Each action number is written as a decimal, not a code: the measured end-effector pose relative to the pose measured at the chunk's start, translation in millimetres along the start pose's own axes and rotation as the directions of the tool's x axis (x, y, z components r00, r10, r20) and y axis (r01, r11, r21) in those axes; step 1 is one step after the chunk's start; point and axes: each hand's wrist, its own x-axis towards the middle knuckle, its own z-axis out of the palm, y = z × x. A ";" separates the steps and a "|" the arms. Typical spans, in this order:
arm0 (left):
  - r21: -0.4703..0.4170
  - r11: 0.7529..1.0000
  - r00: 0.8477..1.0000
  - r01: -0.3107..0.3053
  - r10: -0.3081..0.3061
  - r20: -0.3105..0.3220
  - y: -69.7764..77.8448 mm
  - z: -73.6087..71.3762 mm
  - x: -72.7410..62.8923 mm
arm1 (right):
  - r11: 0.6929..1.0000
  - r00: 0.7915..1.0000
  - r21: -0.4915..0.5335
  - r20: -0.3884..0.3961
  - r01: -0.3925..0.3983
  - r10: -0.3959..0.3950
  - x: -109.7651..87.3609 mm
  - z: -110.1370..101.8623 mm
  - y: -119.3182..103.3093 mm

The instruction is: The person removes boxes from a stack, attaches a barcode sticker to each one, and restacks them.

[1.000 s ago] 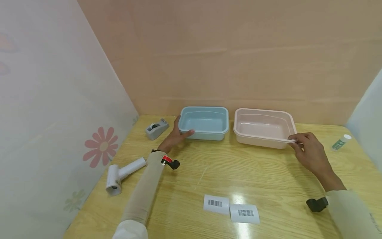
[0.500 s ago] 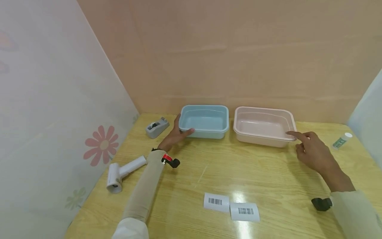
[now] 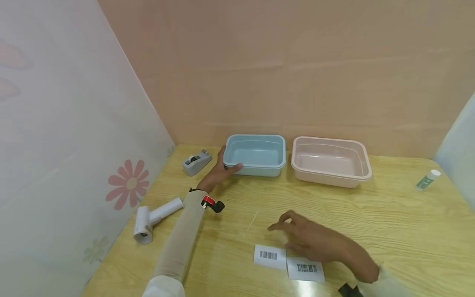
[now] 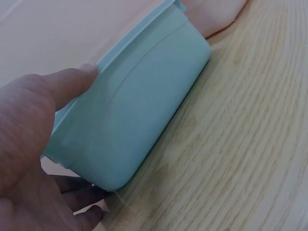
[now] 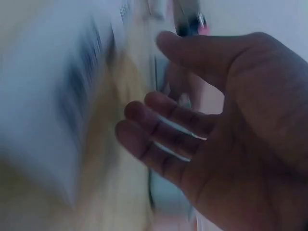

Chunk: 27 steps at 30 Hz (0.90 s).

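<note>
At the back of the table stands a light-blue plastic basin (image 3: 256,170). My left hand (image 3: 219,171) holds its left end: the thumb lies on the front rim and the other fingers are round the end wall. In the left wrist view the thumb (image 4: 72,84) touches the rim, while fingertips (image 4: 94,195) show by the lower corner. Above the table's front part hovers my right hand (image 3: 315,239), fingers loosely bent and holding nothing. Below it lie two white barcode labels, one to the left (image 3: 270,256) and one to the right (image 3: 306,269), partly behind the hand.
A pink plastic basin (image 3: 330,178) stands right of the blue one. Left of the blue basin is a grey tape dispenser (image 3: 197,162). A white T-shaped barcode scanner (image 3: 154,218) lies at the left edge, and a glue stick (image 3: 428,180) stands at the far right.
My right hand has let go of the pink basin's front right corner and moved left and toward the front, over the labels. The left hand stays on the blue basin.
</note>
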 end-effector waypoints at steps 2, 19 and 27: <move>-0.008 1.000 1.000 -0.005 0.005 0.000 0.6 0.1 -0.4 | 0.997 0.993 -0.004 0.088 0.074 -0.073 11.1 19.0 -16.4; -0.044 0.999 1.000 -0.025 0.025 0.001 -4.7 -4.2 1.0 | 0.990 0.992 0.085 0.063 0.108 -0.114 42.0 35.4 -33.3; 0.151 0.963 0.898 -0.224 0.264 -0.351 19.0 -1.6 -21.5 | 0.884 0.913 0.455 -0.308 -0.105 0.267 39.1 -9.4 -30.1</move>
